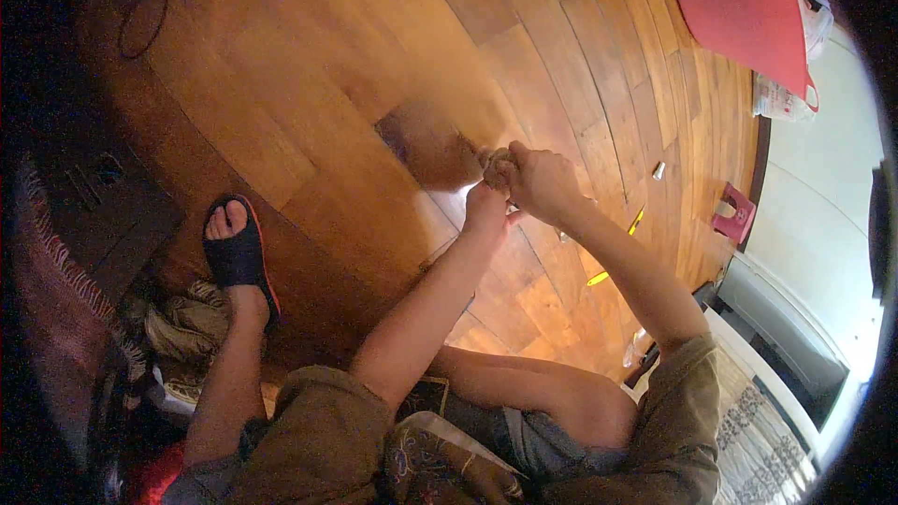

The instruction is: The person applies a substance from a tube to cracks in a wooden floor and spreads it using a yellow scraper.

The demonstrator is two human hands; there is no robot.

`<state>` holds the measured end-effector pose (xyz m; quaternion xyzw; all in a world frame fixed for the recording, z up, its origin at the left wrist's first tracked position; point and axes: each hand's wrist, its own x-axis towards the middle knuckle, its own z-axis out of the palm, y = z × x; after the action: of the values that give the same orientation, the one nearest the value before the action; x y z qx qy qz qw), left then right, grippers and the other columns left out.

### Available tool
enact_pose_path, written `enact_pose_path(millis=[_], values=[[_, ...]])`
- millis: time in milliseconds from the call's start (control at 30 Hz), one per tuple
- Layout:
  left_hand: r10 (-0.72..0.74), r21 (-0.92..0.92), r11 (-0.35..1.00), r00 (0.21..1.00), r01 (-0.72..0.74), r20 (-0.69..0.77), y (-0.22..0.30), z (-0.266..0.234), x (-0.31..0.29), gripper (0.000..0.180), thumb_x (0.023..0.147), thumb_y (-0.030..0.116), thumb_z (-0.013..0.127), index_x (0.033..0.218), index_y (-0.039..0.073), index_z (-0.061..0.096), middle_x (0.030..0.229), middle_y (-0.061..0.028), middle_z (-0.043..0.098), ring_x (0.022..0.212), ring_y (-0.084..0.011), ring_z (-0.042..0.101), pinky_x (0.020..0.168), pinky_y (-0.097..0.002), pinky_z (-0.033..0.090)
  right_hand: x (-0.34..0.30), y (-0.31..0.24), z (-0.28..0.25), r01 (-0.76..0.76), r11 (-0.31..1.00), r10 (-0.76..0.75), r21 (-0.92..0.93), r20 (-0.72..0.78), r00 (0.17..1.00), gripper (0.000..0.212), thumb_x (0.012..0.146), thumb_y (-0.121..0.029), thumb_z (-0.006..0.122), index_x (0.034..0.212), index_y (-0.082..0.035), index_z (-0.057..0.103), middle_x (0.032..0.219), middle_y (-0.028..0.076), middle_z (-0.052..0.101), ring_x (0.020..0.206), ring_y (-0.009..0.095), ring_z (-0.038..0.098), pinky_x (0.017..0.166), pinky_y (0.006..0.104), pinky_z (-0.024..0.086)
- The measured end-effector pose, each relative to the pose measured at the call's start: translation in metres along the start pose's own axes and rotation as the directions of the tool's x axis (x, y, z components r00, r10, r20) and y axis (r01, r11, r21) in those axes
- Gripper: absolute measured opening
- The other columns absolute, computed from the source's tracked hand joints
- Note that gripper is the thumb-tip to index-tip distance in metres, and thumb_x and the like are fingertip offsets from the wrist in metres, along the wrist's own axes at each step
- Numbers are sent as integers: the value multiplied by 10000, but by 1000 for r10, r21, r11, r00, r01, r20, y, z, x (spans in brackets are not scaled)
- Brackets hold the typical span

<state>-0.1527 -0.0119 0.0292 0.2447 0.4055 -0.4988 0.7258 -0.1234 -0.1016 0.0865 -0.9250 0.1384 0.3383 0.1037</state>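
Observation:
Both hands meet above the wooden floor, near the middle of the view. My left hand (485,209) and my right hand (545,185) close together on a small brownish, roundish thing (497,166). Fingers cover much of it, so its kind is unclear. Its far side borders a dark patch on the floor. Beneath my right forearm lies a slim yellow tool (598,278), its middle hidden by the arm. A small silvery-white cylinder (659,170) rests on the floor farther right.
A large red rounded panel (739,5) fills the upper right, with white plastic bags (784,98) beside it. Along the right wall stand a small pink-red object (734,214) and a white cabinet (758,383). My slippered foot (236,248) is at left; a dark ring (143,54) lies far left.

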Motion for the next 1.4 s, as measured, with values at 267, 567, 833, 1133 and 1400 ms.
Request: enact_pose_path(millis=[267, 567, 833, 1133, 1400], values=[[-68, -30, 997, 998, 68, -10, -9, -6, 11, 197, 871, 227, 455, 1017, 95, 468, 943, -36, 539, 838, -149, 543, 670, -348, 514, 0, 1, 1, 28, 999, -26, -30, 48, 998, 267, 813, -289, 463, 754, -35, 520, 665, 179, 584, 661, 355, 573, 608, 446, 450], [-96, -52, 994, 994, 94, -42, -15, -6, 9, 240, 866, 217, 459, 1067, 86, 452, 990, -43, 525, 877, -144, 538, 635, -294, 501, -10, -2, -4, 72, 996, -76, 60, 62, 995, 321, 823, -368, 427, 894, -117, 615, 728, 168, 609, 664, 330, 594, 612, 419, 477], [-123, -88, 989, 992, 119, -43, -22, -9, 6, 254, 865, 206, 449, 1091, 90, 448, 1038, -48, 518, 896, -142, 533, 714, -324, 496, -16, 2, 4, 83, 995, -85, 64, 37, 996, 281, 834, -329, 418, 941, -169, 623, 756, 135, 621, 677, 315, 599, 611, 411, 484], [-6, 44, 999, 1000, 7, -6, -17, -9, -5, 194, 863, 195, 449, 1018, 92, 501, 981, -34, 553, 880, -136, 533, 721, -295, 470, -18, -2, 1, 92, 996, -91, 5, -18, 996, 231, 824, -301, 432, 940, -163, 574, 748, 126, 610, 655, 298, 598, 570, 407, 480], [4, -330, 943, 986, 52, 166, -19, -27, -4, 271, 895, 165, 415, 1164, 132, 408, 1085, -28, 488, 993, -151, 494, 824, -340, 451, -12, -7, 8, 229, 972, -231, -62, -36, 972, 188, 820, -263, 455, 888, -144, 585, 668, 106, 595, 602, 292, 581, 526, 395, 452]])
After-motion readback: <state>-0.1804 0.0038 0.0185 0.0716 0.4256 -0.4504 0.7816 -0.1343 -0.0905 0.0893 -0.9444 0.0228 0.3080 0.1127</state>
